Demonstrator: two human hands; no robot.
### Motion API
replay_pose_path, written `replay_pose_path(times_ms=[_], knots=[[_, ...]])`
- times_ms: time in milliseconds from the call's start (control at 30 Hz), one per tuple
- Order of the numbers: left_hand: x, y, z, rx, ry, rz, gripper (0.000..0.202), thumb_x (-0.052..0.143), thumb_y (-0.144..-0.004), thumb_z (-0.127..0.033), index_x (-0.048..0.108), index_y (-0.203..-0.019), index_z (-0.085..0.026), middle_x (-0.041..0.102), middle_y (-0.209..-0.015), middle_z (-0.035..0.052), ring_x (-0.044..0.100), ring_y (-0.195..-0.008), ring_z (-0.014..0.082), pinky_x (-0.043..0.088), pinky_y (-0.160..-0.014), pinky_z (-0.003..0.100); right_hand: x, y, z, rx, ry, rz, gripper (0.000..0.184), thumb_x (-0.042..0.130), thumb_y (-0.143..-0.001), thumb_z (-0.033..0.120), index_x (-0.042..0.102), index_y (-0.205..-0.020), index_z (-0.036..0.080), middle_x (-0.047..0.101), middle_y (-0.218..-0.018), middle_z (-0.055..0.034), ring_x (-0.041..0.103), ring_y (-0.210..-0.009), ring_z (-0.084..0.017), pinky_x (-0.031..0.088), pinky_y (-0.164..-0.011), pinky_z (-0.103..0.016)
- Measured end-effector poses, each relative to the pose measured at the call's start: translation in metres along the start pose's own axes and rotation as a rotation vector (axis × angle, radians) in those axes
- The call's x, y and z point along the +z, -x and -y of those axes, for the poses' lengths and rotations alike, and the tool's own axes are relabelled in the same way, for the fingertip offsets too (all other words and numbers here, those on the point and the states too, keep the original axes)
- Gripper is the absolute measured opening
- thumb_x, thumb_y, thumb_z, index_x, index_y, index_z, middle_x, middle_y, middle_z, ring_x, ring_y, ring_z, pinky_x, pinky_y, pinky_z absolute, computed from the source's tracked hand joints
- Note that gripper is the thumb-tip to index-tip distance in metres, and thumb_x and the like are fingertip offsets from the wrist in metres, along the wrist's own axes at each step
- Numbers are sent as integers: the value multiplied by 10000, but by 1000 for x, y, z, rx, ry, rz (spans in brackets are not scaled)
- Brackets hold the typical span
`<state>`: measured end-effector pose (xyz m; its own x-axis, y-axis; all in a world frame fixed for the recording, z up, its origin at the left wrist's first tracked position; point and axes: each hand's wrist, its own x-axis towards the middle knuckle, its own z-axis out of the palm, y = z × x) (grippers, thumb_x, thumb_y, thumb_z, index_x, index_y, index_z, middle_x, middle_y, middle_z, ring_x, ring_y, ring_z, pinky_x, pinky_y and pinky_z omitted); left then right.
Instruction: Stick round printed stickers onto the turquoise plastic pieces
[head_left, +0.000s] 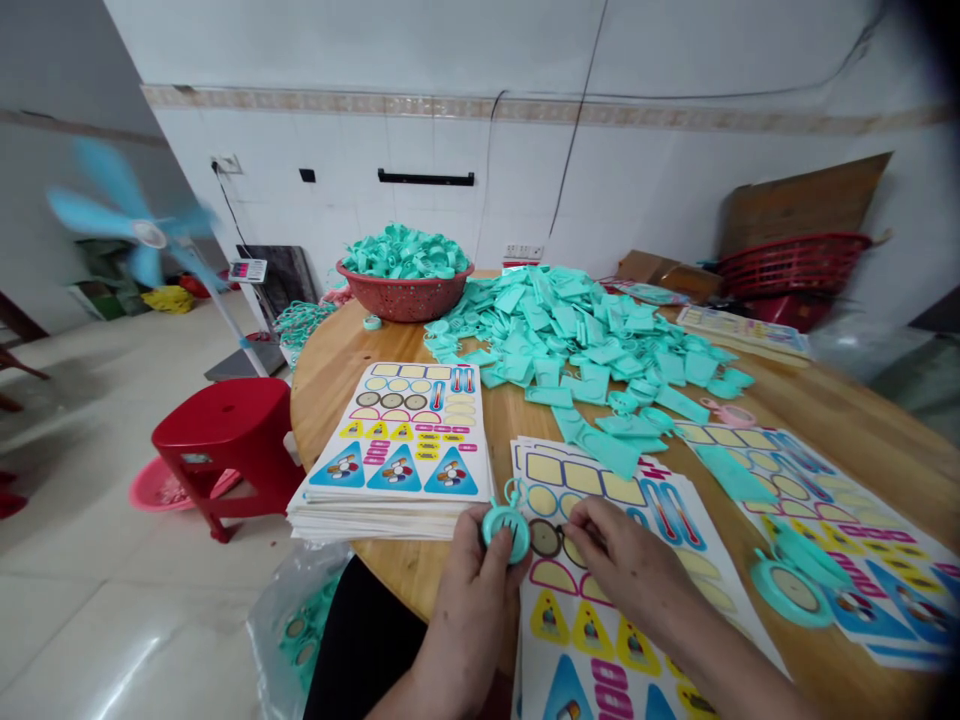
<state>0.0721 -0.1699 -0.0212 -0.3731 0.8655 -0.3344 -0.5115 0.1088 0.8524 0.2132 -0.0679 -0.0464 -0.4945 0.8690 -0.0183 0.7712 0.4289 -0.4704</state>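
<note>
In my left hand [480, 575] is a small round teal plastic case [506, 530] with slots in its face and a loop on top; the thumb presses on it. My right hand [626, 560] has its fingers pinched low over a sticker sheet [705, 570], on the row of brown round stickers [545, 538]. A dark edge shows at those fingertips, seemingly a round sticker, mostly hidden by the fingers. Right of the sheet lies an open teal round case [791, 590] with a brown disc inside.
A sticker-sheet stack [405, 440] lies to the left. Behind are a heap of flat teal pieces [570, 330] and a red basket [405, 295] of teal parts. More sheets [847, 530] lie right. A red stool [225, 430] and plastic bag [277, 620] stand beside the table.
</note>
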Motion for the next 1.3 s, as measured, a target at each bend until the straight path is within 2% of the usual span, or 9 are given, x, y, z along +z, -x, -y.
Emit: replay_pose_path(times_ms=[133, 267, 400, 633, 767, 900, 1100, 1300], knots=[[-2, -2, 4, 8, 55, 31, 157, 574, -817, -256, 489, -939, -207, 564, -950, 35, 546, -959, 173, 452, -844, 284, 3, -1, 5, 16, -62, 48, 201, 491, -813, 390, 506, -688, 233, 604, -706, 6, 562, -655, -172, 358, -553, -263], [-3, -2, 6, 9, 109, 34, 209, 627, -777, -290, 504, -927, -213, 568, -959, 35, 542, -987, 186, 440, -887, 313, 3, -3, 4, -2, -148, -44, 187, 420, -858, 368, 526, -776, 237, 607, -764, -6, 566, -690, -172, 396, -587, -269], [-4, -2, 8, -5, 145, 44, 233, 628, -778, -313, 499, -947, -218, 562, -988, 35, 538, -1004, 185, 429, -920, 334, 2, -4, 1, -21, -70, -70, 180, 413, -864, 357, 518, -782, 236, 589, -829, -16, 555, -716, -180, 392, -613, -285], [-1, -1, 0, 17, 68, 22, 179, 643, -761, -264, 522, -881, -211, 595, -902, 24, 556, -927, 172, 437, -872, 294, -1, -4, 7, 17, -49, 17, 168, 422, -862, 357, 499, -767, 241, 571, -751, 4, 534, -694, -183, 356, -586, -283], [-1, 3, -7, 16, -20, -21, 165, 634, -766, -266, 548, -897, -214, 614, -898, 24, 567, -910, 176, 422, -843, 272, 0, -6, 7, 15, -62, -1, 156, 424, -853, 343, 526, -792, 242, 592, -805, -4, 544, -739, -188, 369, -632, -292], [-1, 2, -6, 5, -55, -15, 158, 619, -779, -261, 554, -916, -217, 619, -910, 20, 570, -915, 169, 417, -840, 261, 1, -9, 8, 49, -91, -1, 155, 471, -824, 364, 537, -749, 246, 599, -752, 7, 549, -703, -183, 353, -582, -271], [-1, -3, 4, 0, 96, 5, 236, 641, -763, -306, 520, -943, -214, 606, -971, 38, 564, -990, 194, 446, -876, 318, -1, -15, 7, 88, -223, 27, 173, 564, -739, 378, 532, -660, 227, 574, -610, 27, 515, -575, -143, 342, -513, -234], [-3, -5, 9, 26, 156, -7, 238, 648, -764, -254, 507, -951, -210, 599, -985, 37, 570, -1008, 187, 465, -905, 323, -5, -15, 8, 86, -393, 62, 177, 569, -722, 349, 496, -652, 205, 481, -564, 54, 419, -521, -97, 315, -481, -209]])
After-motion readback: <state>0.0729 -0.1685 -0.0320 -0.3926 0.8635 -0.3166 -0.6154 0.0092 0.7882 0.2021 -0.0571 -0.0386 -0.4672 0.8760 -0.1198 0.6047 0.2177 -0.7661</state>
